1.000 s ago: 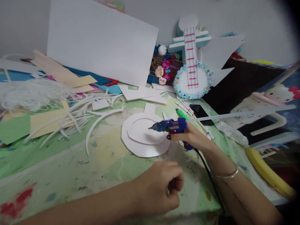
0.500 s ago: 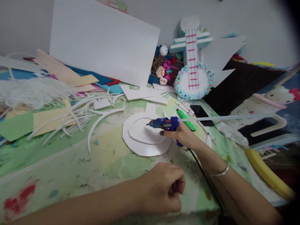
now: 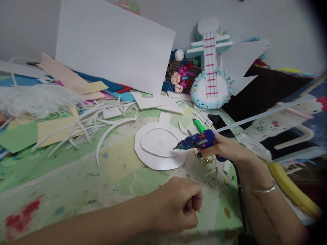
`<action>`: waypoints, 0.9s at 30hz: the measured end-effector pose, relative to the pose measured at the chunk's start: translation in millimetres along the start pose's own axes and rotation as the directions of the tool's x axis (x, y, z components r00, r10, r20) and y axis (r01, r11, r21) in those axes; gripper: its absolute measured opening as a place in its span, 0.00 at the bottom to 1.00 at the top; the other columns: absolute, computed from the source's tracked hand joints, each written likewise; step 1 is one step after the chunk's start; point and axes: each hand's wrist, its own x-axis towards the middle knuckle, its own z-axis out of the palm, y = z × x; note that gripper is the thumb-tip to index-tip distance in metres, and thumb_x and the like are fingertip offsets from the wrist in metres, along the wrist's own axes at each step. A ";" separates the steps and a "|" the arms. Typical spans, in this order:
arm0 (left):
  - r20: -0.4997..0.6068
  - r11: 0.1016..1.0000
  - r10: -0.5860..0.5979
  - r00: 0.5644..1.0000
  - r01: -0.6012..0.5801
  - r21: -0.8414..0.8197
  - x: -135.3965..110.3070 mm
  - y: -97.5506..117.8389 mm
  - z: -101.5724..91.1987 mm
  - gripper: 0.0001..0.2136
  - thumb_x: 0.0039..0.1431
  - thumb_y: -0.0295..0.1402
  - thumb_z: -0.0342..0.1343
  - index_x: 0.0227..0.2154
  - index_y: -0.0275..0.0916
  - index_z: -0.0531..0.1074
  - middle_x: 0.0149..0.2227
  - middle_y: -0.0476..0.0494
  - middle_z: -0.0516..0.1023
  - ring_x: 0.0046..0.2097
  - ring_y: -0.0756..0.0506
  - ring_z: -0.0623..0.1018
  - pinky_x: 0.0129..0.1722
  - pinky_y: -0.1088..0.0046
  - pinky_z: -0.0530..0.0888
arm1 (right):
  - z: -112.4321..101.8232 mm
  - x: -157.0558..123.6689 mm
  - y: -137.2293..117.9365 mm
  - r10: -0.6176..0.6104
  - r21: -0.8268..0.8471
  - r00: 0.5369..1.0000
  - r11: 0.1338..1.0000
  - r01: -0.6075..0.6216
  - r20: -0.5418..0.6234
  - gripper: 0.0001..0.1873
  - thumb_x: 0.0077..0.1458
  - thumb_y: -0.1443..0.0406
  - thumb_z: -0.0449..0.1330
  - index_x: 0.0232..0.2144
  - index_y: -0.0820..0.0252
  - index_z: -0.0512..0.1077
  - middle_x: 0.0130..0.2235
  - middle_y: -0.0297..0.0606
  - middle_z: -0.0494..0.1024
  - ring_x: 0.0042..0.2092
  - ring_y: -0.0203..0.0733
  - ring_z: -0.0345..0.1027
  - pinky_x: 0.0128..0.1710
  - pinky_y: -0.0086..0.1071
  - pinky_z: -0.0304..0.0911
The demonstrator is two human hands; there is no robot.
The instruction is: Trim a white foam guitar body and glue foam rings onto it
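My right hand [image 3: 222,148] grips a blue hot glue gun [image 3: 196,140] with a long glue stick [image 3: 255,117] out of its back. The gun's nozzle points left, over the right edge of a white foam-board ring [image 3: 145,160]. Inside the ring's outline lies an oval white piece [image 3: 159,141], and a short tab [image 3: 165,118] juts from the far side. My left hand [image 3: 176,204] rests on the table nearer to me, curled into a loose fist, with nothing visible in it. Gold-handled scissors [image 3: 205,158] lie partly hidden under the glue gun.
Curved white strips [image 3: 102,146] and tangled white cord [image 3: 38,100] lie at left. A white board [image 3: 112,47] and a decorated foam instrument [image 3: 211,81] stand at the back. On the right are a green marker [image 3: 198,126], a phone [image 3: 217,120] and a banana-shaped yellow object [image 3: 291,189].
My right hand has moved the glue gun right and towards me, from over the oval's middle to the ring's right edge. The scissors have come into view. My left hand stays put.
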 end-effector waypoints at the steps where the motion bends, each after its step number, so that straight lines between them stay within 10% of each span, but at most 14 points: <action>1: -0.009 1.000 0.009 1.000 -0.009 0.009 0.0 0.6 -0.6 0.09 0.34 0.17 0.50 0.22 0.35 0.62 0.21 0.56 0.60 0.22 0.58 0.59 0.21 0.84 0.57 | -3.1 0.1 2.1 0.009 -0.002 1.000 1.000 -0.009 0.021 0.12 0.37 0.66 0.62 0.30 0.61 0.73 0.26 0.32 0.69 0.27 0.35 0.59 0.24 0.27 0.56; 12: 0.016 0.994 0.098 0.995 -0.099 0.052 1.6 -1.6 -1.6 0.06 0.50 0.21 0.54 0.27 0.31 0.76 0.27 0.44 0.72 0.29 0.54 0.70 0.30 0.83 0.67 | -7.4 5.9 9.1 -0.002 -0.005 1.000 1.000 0.002 0.019 0.12 0.36 0.67 0.61 0.29 0.62 0.72 0.25 0.31 0.67 0.27 0.33 0.56 0.24 0.26 0.53; 27: 0.059 0.994 -0.013 0.998 0.007 0.110 3.1 6.5 -5.8 0.06 0.54 0.24 0.50 0.23 0.36 0.63 0.23 0.52 0.63 0.26 0.55 0.62 0.27 0.80 0.61 | 16.3 32.8 12.7 -0.079 0.056 0.984 0.994 0.089 -0.162 0.09 0.36 0.65 0.60 0.26 0.62 0.69 0.22 0.28 0.60 0.25 0.32 0.52 0.25 0.27 0.49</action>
